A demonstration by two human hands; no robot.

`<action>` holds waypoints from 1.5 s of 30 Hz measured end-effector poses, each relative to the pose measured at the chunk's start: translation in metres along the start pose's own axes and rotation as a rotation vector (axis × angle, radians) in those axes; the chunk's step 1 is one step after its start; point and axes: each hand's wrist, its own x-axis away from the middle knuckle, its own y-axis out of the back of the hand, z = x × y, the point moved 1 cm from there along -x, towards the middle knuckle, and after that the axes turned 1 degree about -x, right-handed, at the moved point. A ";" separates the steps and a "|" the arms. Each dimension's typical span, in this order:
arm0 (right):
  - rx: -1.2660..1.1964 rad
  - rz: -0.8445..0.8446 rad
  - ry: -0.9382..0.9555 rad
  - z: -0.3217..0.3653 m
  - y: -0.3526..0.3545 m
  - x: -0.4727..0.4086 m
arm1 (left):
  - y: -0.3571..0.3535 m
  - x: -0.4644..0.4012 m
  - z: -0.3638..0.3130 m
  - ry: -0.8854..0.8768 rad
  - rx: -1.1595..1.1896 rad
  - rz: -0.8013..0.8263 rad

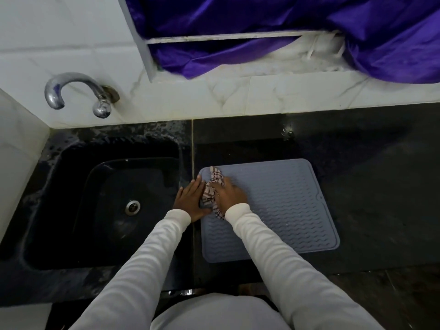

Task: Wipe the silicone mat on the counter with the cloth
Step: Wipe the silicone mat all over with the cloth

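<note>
Two hands work at the near-left part of the mat [281, 210], which lies flat on the dark counter [369, 175] just right of the sink [102, 210]. To wipe well, the person should press the cloth [213, 194] flat and draw it in overlapping strokes along the ribs, toward the far and right edges — most of the mat looks untouched. The left hand [190, 201] lies open, fingers straight, pinning the mat's left edge so it cannot slide. The right hand [232, 194] bears down on the bunched checked cloth, fingers partly curled over it — a loose grip. Beyond, a tap [78, 91] juts from the tiled wall.
</note>
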 end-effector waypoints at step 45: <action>-0.033 -0.031 -0.136 -0.028 0.021 -0.028 | 0.003 0.001 0.001 -0.009 -0.053 0.065</action>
